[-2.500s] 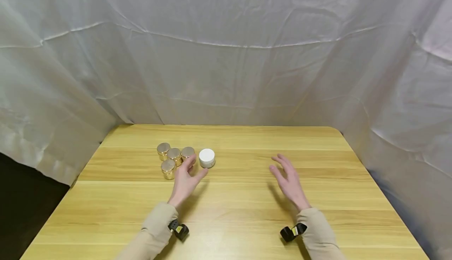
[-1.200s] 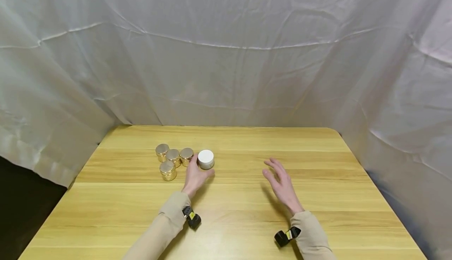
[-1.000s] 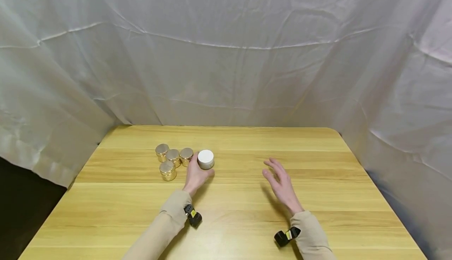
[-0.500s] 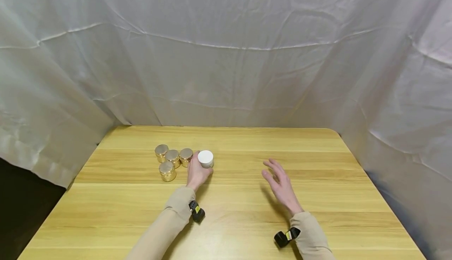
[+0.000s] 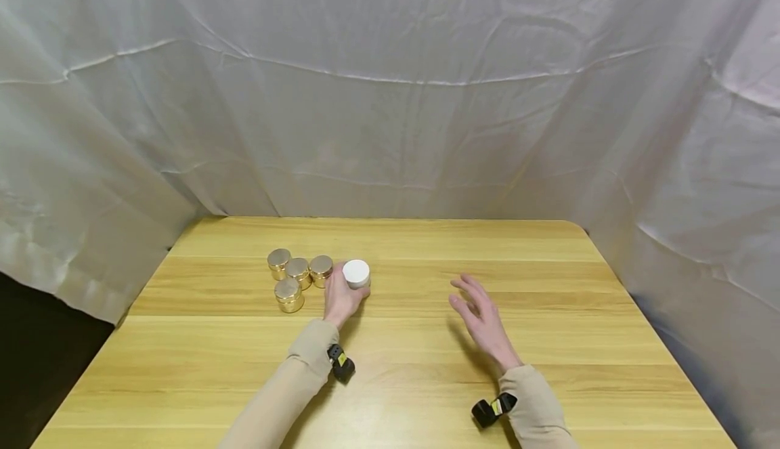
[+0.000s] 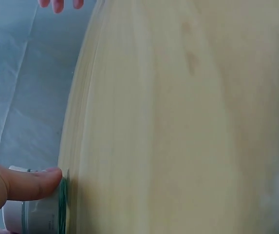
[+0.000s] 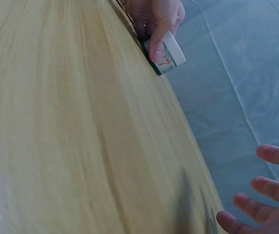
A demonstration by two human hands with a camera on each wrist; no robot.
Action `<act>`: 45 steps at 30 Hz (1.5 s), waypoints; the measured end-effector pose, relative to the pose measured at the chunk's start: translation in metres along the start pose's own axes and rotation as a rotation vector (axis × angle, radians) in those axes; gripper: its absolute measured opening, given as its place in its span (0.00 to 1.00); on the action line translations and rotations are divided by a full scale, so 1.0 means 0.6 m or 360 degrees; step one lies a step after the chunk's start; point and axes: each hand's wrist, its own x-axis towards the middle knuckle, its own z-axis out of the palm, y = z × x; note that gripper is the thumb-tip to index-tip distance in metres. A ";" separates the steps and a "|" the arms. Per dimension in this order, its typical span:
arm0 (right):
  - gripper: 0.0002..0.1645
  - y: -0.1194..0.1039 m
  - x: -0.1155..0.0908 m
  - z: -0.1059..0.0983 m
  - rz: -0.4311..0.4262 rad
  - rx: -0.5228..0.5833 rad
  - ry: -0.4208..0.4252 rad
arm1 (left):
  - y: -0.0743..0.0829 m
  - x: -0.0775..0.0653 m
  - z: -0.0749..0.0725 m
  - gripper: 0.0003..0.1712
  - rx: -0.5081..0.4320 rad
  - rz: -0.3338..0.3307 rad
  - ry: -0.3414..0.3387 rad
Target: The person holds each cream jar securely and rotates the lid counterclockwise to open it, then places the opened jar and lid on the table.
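My left hand (image 5: 342, 298) grips a small round jar (image 5: 356, 271) with a white lid. Its thumb lies across the jar's side (image 6: 42, 217) in the left wrist view. From the right wrist view the jar's pale side shows red lettering (image 7: 163, 61) and a green band at the bottom. The jar is upright at the tabletop; whether it is slightly lifted I cannot tell. Just left of that hand stand several gold-lidded jars (image 5: 298, 273), close together. Off to the right, my right hand (image 5: 485, 327) hovers over the table, fingers spread (image 7: 270, 187), holding nothing.
The wooden table (image 5: 402, 381) reaches back to a pale grey curtain (image 5: 390, 131), which also hangs at both sides. A black camera (image 5: 342, 368) is strapped to the left wrist and another (image 5: 486, 413) to the right wrist.
From beside the gold jars, my left hand has moved right to the white-lidded jar and its thumb and fingers have closed round it. My right hand has drifted slightly left.
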 end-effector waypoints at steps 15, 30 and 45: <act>0.27 0.000 -0.002 0.005 0.0002 0.0015 -0.0024 | 0.026 -0.020 -0.028 0.40 -0.0319 0.0084 -0.0005; 0.27 -0.012 0.001 0.008 -0.0006 0.0092 -0.0033 | 0.030 -0.043 -0.038 0.49 -0.0656 0.0332 0.0005; 0.25 -0.049 0.007 0.014 -0.0145 0.0175 -0.0042 | 0.039 -0.075 -0.035 0.39 -0.0699 0.0756 0.0174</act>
